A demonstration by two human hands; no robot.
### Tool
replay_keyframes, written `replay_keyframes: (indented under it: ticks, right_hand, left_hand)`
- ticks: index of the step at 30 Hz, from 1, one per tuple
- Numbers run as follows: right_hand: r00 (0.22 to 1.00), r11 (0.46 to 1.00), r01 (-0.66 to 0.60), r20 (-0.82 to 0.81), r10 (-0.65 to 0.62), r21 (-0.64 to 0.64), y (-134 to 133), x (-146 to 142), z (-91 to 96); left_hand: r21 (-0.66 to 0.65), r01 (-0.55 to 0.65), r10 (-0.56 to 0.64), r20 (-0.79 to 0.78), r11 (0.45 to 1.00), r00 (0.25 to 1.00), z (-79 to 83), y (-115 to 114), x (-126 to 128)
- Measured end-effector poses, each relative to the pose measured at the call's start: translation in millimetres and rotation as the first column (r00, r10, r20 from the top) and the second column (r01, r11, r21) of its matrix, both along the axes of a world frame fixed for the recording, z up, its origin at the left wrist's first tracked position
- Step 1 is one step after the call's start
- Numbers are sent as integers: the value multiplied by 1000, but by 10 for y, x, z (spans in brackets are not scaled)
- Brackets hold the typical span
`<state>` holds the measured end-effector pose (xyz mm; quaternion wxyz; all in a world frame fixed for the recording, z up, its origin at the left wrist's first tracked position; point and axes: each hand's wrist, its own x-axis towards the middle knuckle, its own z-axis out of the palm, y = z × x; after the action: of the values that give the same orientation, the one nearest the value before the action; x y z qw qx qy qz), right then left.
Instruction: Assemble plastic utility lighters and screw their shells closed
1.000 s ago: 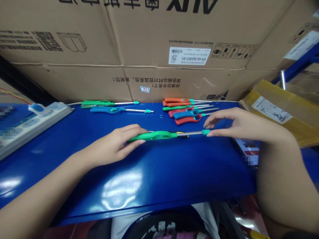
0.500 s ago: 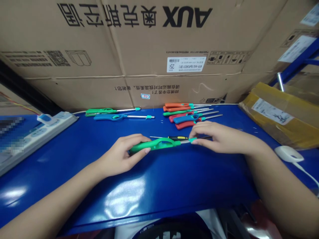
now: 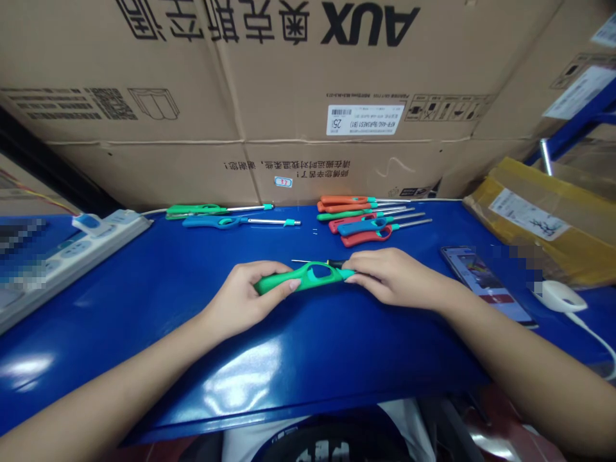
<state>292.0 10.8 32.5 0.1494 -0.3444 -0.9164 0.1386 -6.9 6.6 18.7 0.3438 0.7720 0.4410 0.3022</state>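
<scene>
Holding a green long-nosed lighter point(image 3: 282, 281) in both hands, near the middle of the blue desk point(image 3: 308, 353). Gripping the handle with the left hand point(image 3: 245, 292), thumb along the near side, fingers behind. Pinching the teal collar with the right hand point(image 3: 392, 276), thumb and fingertips drawn narrow, hiding the tube beyond. Cannot tell whether resting on the desk or lifted just clear. Lying just behind, partly covered by the right hand: a screwdriver point(image 3: 334, 263), thin shaft toward the left. Grouped farther back, to the right: orange lighters point(image 3: 341, 200), a slim green one, red lighters point(image 3: 356, 240) and a blue one, tubes pointing right. Placed well apart, at back left: another green lighter point(image 3: 192, 209) and a second blue lighter point(image 3: 202, 221). Set along the left side: a white power strip point(image 3: 96, 240). Lying at right: a phone point(image 3: 481, 276), near a white corded device point(image 3: 563, 296) and a yellow-taped parcel point(image 3: 524, 240). Standing behind: a large carton point(image 3: 279, 70), lettering upside down.
</scene>
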Motion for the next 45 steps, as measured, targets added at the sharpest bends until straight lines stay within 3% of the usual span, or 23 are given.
replay_keyframes:
  ticks: [11, 16, 20, 23, 27, 30, 34, 37, 39, 41, 45]
  right_hand:
    - [1000, 985, 6, -30, -1, 170, -16, -68, -154]
    - [1000, 972, 4, -7, -2, 233, -32, -81, -156]
    - [1000, 952, 1, 4, -3, 306, -30, -81, -173]
    - [1000, 936, 11, -16, -5, 352, -10, -77, -219]
    - [995, 947, 56, -101, -25, 317, 16, -94, -265]
    - [985, 969, 100, -158, -65, 224, 25, -112, -241]
    - [966, 983, 161, -218, -139, 88, 93, -59, -174]
    - [949, 969, 233, -238, -207, 88, 210, 61, -138]
    - [936, 956, 282, -242, -254, 86, 297, 152, -126]
    - [918, 938, 338, -245, -311, 75, 375, 230, -131]
    - [858, 880, 472, -254, -446, 49, 502, 337, -195]
  left_hand:
    - [-377, 6, 56, 154, 926, 986, -99, -17, 55]
    - [-415, 11, 67, 171, 910, 983, -116, -35, 74]
    - [-285, 5, 26, 105, 959, 994, -87, -42, 69]
    - [-18, 19, -19, 18, 1000, 1000, -82, -21, 32]
    - [328, 115, -90, -89, 938, 992, -120, 40, -19]
    - [418, 157, -108, -139, 895, 984, -149, 83, -43]
    - [393, 206, -120, -232, 896, 965, -111, 166, -118]
    - [445, 178, -24, -329, 878, 944, -33, 310, -251]
    - [505, 186, 100, -486, 843, 868, 12, 445, -372]
    - [538, 151, 261, -612, 829, 747, 31, 595, -507]
    - [564, 74, 380, -641, 822, 667, -12, 897, -770]
